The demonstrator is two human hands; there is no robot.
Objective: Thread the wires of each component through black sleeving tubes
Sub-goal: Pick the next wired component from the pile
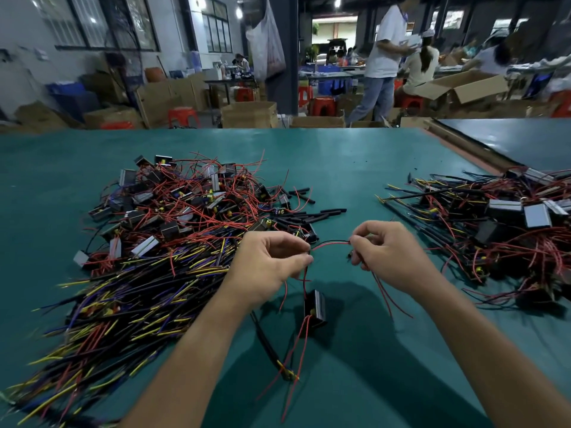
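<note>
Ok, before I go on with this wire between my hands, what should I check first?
1. Left hand pinches the red wire: ok.
2. Right hand pinches the same wire further along: ok.
3. Sleeving tube already on that wire: cannot tell; the stretch by the right hand looks black.
4. Component is on its own below the hands, not tangled with others: ok.
5. Spare black tubes lie loose on the table beyond the hands: ok.
6. Wire tips unfrayed: cannot tell, too small.
</note>
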